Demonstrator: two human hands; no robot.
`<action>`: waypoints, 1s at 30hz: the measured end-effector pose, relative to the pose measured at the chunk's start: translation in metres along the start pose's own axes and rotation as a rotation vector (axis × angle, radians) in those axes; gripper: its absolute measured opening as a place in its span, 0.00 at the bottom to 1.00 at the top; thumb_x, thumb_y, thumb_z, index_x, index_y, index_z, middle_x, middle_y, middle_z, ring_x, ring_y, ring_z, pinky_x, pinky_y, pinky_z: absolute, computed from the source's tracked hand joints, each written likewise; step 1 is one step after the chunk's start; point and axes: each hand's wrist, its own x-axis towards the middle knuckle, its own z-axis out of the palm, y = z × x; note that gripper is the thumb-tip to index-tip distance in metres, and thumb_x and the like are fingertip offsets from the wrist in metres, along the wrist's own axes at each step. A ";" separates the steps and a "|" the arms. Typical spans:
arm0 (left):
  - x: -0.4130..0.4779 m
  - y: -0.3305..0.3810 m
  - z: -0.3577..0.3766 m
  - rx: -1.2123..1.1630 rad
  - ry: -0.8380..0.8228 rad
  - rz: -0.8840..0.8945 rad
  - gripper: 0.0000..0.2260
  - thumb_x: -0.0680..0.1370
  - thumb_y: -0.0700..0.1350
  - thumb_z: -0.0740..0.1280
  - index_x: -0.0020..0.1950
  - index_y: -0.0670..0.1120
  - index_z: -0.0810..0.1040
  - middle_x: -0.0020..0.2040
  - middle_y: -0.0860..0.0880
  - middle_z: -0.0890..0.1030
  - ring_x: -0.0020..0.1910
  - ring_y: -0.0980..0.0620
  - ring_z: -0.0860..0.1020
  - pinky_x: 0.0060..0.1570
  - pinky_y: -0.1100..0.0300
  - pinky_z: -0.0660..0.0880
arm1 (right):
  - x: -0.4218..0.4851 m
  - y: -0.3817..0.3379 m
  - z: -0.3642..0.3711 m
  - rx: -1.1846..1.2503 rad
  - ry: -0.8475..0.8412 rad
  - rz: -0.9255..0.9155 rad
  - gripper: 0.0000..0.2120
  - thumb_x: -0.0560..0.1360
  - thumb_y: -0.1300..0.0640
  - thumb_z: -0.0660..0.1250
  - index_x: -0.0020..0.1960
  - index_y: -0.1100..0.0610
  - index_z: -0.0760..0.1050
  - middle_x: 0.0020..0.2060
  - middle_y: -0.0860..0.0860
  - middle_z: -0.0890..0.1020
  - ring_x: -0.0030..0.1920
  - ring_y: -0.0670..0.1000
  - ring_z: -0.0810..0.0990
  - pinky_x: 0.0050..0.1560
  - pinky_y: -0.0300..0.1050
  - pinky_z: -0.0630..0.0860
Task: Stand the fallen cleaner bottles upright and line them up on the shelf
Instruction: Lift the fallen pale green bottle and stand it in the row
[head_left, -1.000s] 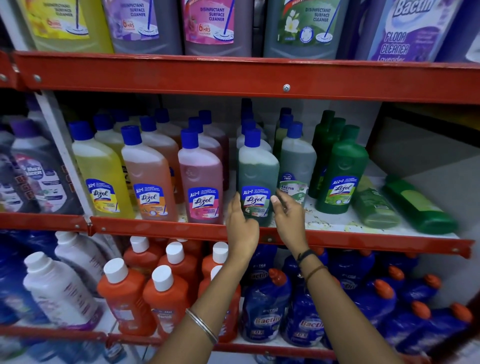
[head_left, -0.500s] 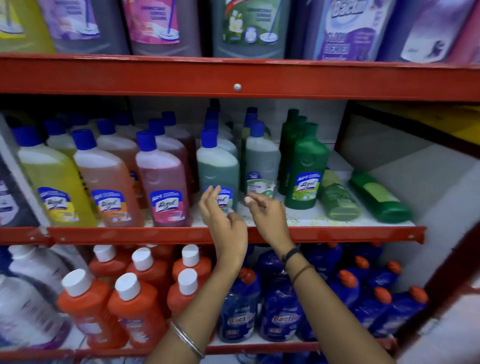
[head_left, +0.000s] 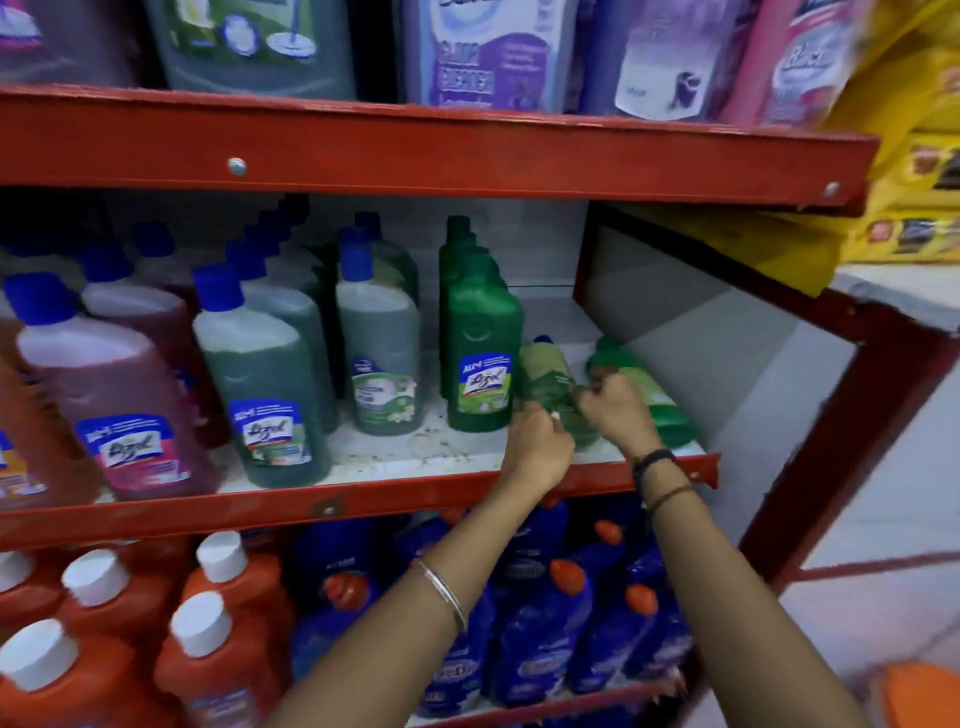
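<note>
Moved since earlier: both hands have shifted from the blue-capped Lizol bottle at mid-shelf to the two fallen bottles at the right end; the view has swung right with them.
Left hand: fingers curled onto the lower part of the pale green fallen bottle, at the shelf's front edge.
Right hand: fingers clenched between the two fallen bottles, touching both; which one they grasp I cannot tell.
Pale green fallen bottle: lying on its side just right of the upright green bottle, blue cap pointing toward the back; label too blurred to read.
Bright green fallen bottle: lying on its side at the far right, green cap toward the back, partly hidden by the right hand.
Upright green bottle: front of a row of green-capped bottles; label reads "Lizol".
Blue-capped bottles: upright in rows to the left, dark green, pink and orange liquids, blue "Lizol" labels.
Middle shelf: white board with a red front rail, stained near the front.
Upper shelf: large jugs; one purple label reads "FLOOR CLEANER".
Lower shelf: orange bottles with white caps, and blue bottles with orange caps, labels blurred.
Wrists: a metal bangle on the left, dark bands on the right.
</note>
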 end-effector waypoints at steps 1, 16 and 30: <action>0.005 0.001 0.007 0.008 -0.003 -0.020 0.13 0.76 0.37 0.57 0.58 0.33 0.70 0.56 0.32 0.74 0.55 0.35 0.75 0.55 0.47 0.74 | 0.006 0.002 0.002 -0.037 -0.040 0.027 0.10 0.70 0.57 0.64 0.43 0.65 0.75 0.41 0.63 0.80 0.42 0.61 0.78 0.42 0.48 0.69; 0.022 -0.002 0.013 -0.472 0.014 -0.167 0.14 0.71 0.34 0.68 0.51 0.48 0.73 0.53 0.42 0.81 0.54 0.44 0.79 0.56 0.51 0.77 | 0.025 0.027 0.025 0.194 0.077 0.152 0.23 0.66 0.47 0.66 0.52 0.64 0.77 0.50 0.65 0.81 0.52 0.63 0.80 0.53 0.54 0.78; -0.045 -0.018 -0.044 -0.611 0.078 0.048 0.36 0.65 0.21 0.65 0.70 0.43 0.63 0.59 0.47 0.76 0.52 0.57 0.76 0.43 0.70 0.77 | -0.077 -0.014 0.019 0.534 0.086 -0.094 0.18 0.68 0.58 0.72 0.54 0.47 0.70 0.59 0.59 0.76 0.56 0.54 0.78 0.58 0.54 0.78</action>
